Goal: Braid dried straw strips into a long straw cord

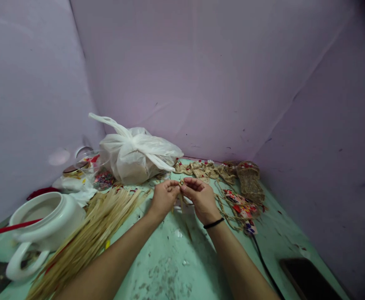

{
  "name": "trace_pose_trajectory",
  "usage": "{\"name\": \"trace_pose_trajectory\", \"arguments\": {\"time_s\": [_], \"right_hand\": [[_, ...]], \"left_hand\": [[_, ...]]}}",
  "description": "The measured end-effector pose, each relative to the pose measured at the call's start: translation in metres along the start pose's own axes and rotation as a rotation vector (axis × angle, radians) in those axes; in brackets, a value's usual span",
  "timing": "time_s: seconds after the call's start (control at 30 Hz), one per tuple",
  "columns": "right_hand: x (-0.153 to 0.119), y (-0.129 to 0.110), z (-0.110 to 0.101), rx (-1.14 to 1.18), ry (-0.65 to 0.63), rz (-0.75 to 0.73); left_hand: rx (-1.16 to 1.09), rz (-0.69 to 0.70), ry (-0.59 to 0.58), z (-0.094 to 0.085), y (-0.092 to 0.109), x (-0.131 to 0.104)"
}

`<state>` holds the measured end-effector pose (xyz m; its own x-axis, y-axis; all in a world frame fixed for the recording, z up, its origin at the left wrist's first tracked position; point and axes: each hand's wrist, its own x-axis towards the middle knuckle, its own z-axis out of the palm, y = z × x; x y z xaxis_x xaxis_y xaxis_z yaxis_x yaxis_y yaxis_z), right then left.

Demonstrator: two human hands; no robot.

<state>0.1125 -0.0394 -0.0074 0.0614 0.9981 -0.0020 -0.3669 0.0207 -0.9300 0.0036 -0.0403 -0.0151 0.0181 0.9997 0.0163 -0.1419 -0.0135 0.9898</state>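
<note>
My left hand (165, 197) and my right hand (200, 199) meet over the middle of the green table, fingertips nearly touching. Both pinch a small piece of straw-coloured fibre strip (181, 183), whose loose ends dangle below the fingers. Its exact shape is partly hidden by my fingertips. A black band (213, 223) circles my right wrist. To the left of my left forearm lies a large bundle of pale dried fibre strips (107, 216). Right of my right hand are loose twisted cords (228, 214) and a patterned red and pink piece (240, 204).
A white handled pot (66, 212) stands at left, a red stick (10, 228) across its mouth. At the back sits a knotted white plastic bag (135, 156). Woven fibre pieces with beads (201, 170) line the wall. A dark phone-like slab (307, 277) and black cable (263, 262) lie front right.
</note>
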Motion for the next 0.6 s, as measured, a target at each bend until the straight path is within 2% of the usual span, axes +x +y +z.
{"name": "trace_pose_trajectory", "arguments": {"time_s": [0.13, 0.33, 0.6], "right_hand": [[0.003, 0.000, -0.001, -0.083, 0.053, 0.008], [0.014, 0.005, -0.003, -0.133, 0.188, 0.099], [0.039, 0.018, -0.005, -0.019, 0.139, 0.129]], "left_hand": [[0.133, -0.067, -0.064, 0.001, -0.003, 0.003], [0.491, -0.103, -0.026, 0.007, -0.010, 0.010], [0.658, -0.004, 0.085, 0.006, -0.024, 0.031]]}}
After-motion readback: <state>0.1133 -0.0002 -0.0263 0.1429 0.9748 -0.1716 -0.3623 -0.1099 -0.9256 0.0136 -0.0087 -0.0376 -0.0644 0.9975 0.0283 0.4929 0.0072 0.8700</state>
